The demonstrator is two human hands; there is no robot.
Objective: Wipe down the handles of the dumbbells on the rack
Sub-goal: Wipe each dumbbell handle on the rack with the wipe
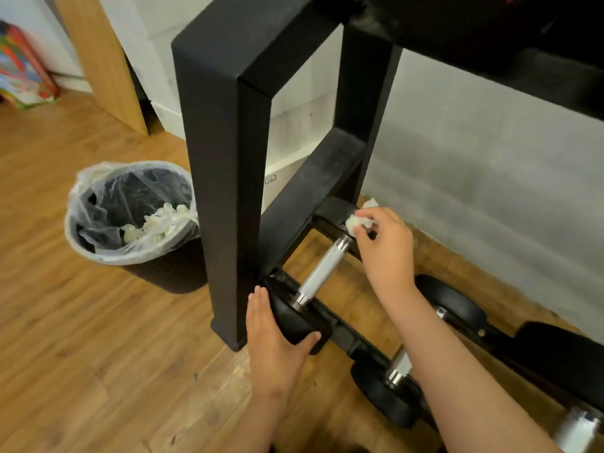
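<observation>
Evidently the left hand [277, 331] was there to steady things: it cupped the near black head of the dumbbell [294, 320], thumb hooked round its lower edge, so the weight would not roll on the bottom rails of the rack [222, 158]. The right hand [387, 246], wrist bent down and forearm passing above a second dumbbell [382, 395], pinched a crumpled white wipe [358, 222] at the far end of the chrome handle [322, 271], touching it or just above. A lined bin [108, 255] stood beside the rack, probably for spent wipes; several white wads lay inside.
</observation>
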